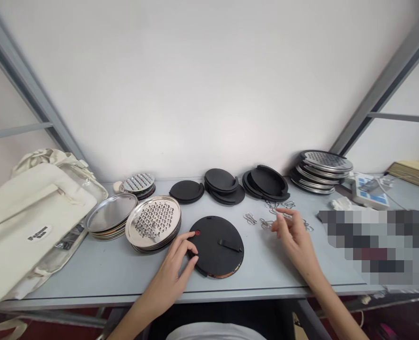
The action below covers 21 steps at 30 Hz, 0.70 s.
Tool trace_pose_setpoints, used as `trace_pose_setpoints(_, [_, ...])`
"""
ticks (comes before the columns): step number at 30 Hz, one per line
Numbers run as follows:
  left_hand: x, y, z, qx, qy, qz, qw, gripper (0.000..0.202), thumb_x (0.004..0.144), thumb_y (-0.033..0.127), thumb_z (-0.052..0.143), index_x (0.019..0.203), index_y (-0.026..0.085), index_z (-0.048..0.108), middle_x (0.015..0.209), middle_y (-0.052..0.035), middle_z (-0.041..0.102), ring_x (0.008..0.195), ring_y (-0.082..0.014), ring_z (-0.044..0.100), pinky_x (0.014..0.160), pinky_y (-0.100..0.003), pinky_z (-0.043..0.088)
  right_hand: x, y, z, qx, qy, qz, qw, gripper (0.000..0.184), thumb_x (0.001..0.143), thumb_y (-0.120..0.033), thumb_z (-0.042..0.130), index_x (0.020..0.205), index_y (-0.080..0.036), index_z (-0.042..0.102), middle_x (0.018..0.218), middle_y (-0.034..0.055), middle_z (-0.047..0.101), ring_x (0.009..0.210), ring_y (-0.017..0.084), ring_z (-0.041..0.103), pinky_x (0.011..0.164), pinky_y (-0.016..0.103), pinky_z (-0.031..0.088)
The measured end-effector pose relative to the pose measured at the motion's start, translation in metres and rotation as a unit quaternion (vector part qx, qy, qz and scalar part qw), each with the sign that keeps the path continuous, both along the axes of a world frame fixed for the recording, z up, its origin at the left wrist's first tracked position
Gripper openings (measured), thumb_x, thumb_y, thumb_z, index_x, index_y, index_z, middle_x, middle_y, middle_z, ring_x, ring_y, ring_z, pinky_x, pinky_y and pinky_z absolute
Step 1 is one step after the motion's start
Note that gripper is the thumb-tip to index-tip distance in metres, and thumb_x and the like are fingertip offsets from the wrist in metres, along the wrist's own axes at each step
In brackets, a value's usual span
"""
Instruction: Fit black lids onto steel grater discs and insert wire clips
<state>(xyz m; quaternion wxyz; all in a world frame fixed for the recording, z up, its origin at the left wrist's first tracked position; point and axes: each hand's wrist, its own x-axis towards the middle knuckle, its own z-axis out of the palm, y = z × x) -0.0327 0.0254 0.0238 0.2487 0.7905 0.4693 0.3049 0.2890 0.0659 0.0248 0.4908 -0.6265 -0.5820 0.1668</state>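
My left hand grips the left edge of a round black disc, with its fingertips next to a small red dot. A black strap lies across the disc. My right hand hovers over scattered wire clips, its fingertips pinched close together. Whether they hold a clip, I cannot tell. Left of the disc lies a stack of perforated steel grater plates, beside a stack of plain steel plates. Stacked black discs stand along the back.
A cream canvas bag covers the table's left end. More grater plates are stacked at the back right, near a white-and-blue device. A pixelated patch hides the right side. The grey table's front edge runs below my hands.
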Motion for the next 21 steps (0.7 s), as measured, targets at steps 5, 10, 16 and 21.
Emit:
trace_pose_setpoints(5, [0.001,0.002,-0.002,0.019,-0.010,0.009,1.000,0.009,0.096,0.023,0.041,0.101,0.026,0.048,0.133,-0.0057,0.046,0.127,-0.0201,0.042,0.104,-0.037,0.038,0.037,0.019,-0.022,0.032,-0.168,-0.084,0.982,0.017,0.088,-0.033,0.042,0.097,-0.020,0.050,0.078,0.0054,0.060,0.073,0.024,0.058,0.073,0.038,0.043])
trace_pose_setpoints(10, [0.001,0.002,-0.001,0.023,0.006,0.004,1.000,0.019,0.092,0.021,0.046,0.110,0.026,0.045,0.136,-0.0067,0.043,0.129,-0.0213,0.040,0.104,-0.039,0.038,0.038,0.027,-0.047,0.075,-0.315,-0.089,0.942,0.018,0.083,-0.029,0.044,0.091,-0.017,0.056,0.089,0.0140,0.058,0.086,0.030,0.051,0.080,0.045,0.040])
trace_pose_setpoints(16, [0.002,0.001,0.002,0.023,0.008,0.001,1.000,0.008,0.095,0.021,0.041,0.100,0.024,0.046,0.134,-0.0078,0.045,0.129,-0.0219,0.040,0.105,-0.040,0.037,0.041,0.026,-0.051,0.063,-0.309,-0.060,0.947,0.016,0.084,-0.023,0.043,0.092,-0.018,0.056,0.083,0.0113,0.058,0.078,0.027,0.052,0.076,0.041,0.040])
trace_pose_setpoints(21, [0.003,0.001,0.004,0.035,0.019,0.007,0.999,0.008,0.095,0.022,0.040,0.097,0.024,0.047,0.129,-0.0084,0.047,0.127,-0.0223,0.042,0.104,-0.040,0.038,0.043,0.026,-0.048,0.060,-0.296,-0.044,0.952,0.018,0.081,-0.014,0.041,0.093,-0.019,0.054,0.077,0.0081,0.059,0.073,0.026,0.055,0.072,0.038,0.039])
